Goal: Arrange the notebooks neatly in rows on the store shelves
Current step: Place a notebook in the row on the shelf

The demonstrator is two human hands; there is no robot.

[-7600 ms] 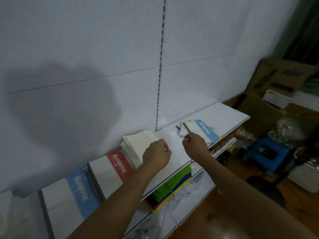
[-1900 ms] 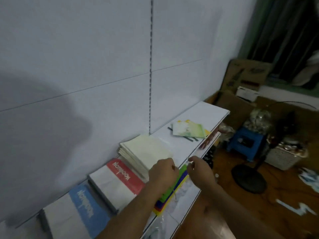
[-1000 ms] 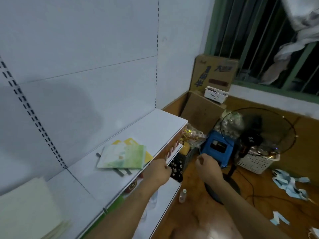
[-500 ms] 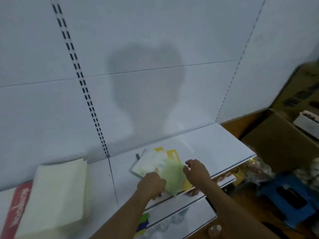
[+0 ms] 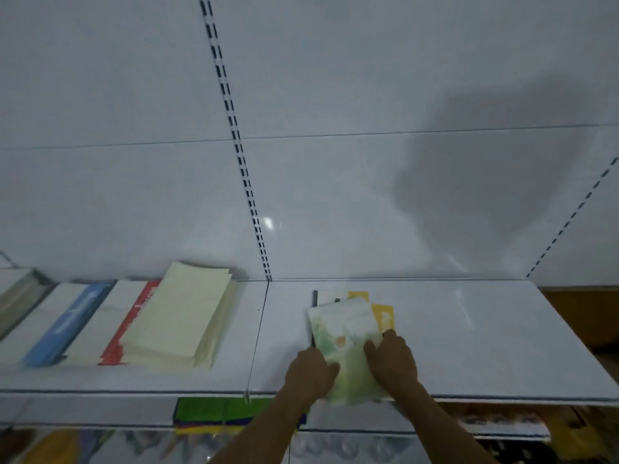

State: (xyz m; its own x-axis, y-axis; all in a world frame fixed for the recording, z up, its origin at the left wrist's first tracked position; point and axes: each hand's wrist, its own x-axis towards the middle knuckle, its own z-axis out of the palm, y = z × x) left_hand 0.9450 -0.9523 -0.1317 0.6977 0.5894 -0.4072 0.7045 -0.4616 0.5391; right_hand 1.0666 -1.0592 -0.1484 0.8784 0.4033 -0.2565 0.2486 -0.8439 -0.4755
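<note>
From the head camera, both hands hold a green notebook (image 5: 345,349) lying on the white shelf (image 5: 469,329), right of the slotted upright (image 5: 234,135). The left hand (image 5: 310,371) grips its left edge, fingers curled on it; the right hand (image 5: 392,358) clamps its right edge. Yellow notebooks (image 5: 383,316) lie under it. Left of the upright sits a cream stack (image 5: 174,324) beside a red-banded notebook (image 5: 134,316) and a blue-banded notebook (image 5: 63,323).
</note>
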